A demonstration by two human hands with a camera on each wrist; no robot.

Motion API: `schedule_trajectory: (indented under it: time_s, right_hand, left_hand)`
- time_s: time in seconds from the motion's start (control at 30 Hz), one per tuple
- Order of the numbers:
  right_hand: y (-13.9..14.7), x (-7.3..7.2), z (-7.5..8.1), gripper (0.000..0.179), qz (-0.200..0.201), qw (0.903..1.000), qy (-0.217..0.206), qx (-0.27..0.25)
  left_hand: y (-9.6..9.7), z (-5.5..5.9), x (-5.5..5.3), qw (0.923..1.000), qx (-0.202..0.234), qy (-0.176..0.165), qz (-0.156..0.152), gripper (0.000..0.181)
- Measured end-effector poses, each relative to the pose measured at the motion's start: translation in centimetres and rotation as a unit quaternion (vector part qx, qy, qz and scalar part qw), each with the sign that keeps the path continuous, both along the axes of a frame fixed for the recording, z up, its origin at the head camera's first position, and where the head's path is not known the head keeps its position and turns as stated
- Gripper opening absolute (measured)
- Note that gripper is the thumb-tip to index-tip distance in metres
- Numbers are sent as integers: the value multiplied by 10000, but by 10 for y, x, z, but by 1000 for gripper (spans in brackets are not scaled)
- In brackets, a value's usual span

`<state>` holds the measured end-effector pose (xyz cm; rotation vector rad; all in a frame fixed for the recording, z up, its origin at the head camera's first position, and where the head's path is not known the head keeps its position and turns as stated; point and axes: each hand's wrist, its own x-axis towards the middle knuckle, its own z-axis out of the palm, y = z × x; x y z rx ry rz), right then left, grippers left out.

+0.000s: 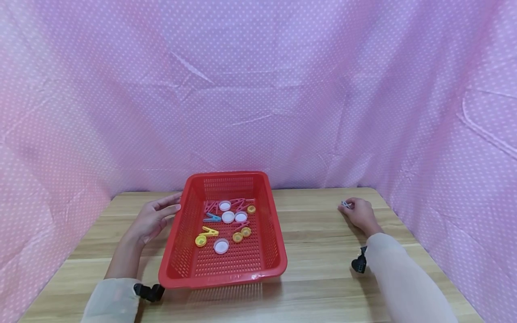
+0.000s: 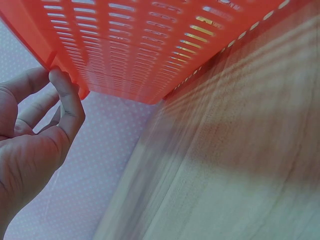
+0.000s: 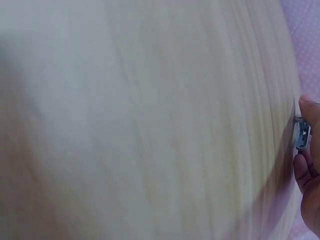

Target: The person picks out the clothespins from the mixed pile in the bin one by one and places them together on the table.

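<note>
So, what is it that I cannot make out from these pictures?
Head view: some fingertips of the left hand, hidden by the rim of the red basket.
Head view: part of the pale clip, covered by fingers.
Left wrist view: the basket's contents, mostly hidden by its slotted wall.
Right wrist view: most of the right hand, cut off by the right edge.

Wooden table (image 1: 315,269) — dotted cloth (image 1: 258,98) behind.

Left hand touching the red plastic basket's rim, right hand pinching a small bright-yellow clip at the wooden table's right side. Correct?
Wrong colour: the small clip is pale grey-blue, as the head view shows. The left hand touches the red plastic basket's rim, and the right hand pinches the clip.
</note>
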<state>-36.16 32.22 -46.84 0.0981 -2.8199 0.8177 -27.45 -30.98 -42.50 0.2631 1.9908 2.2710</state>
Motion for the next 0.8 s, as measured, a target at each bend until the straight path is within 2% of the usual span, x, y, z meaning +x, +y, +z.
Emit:
schedule_trajectory:
  time_s: [0.23,0.8]
  right_hand:
    - [8,1,0,41,-27,9999,-155,-17]
    - [33,1,3,43,-108,9997,-69,195]
  left_hand:
    - [0,0,-1,10000,35,16,15,54]
    - [0,0,-1,10000,47,16,-14,55]
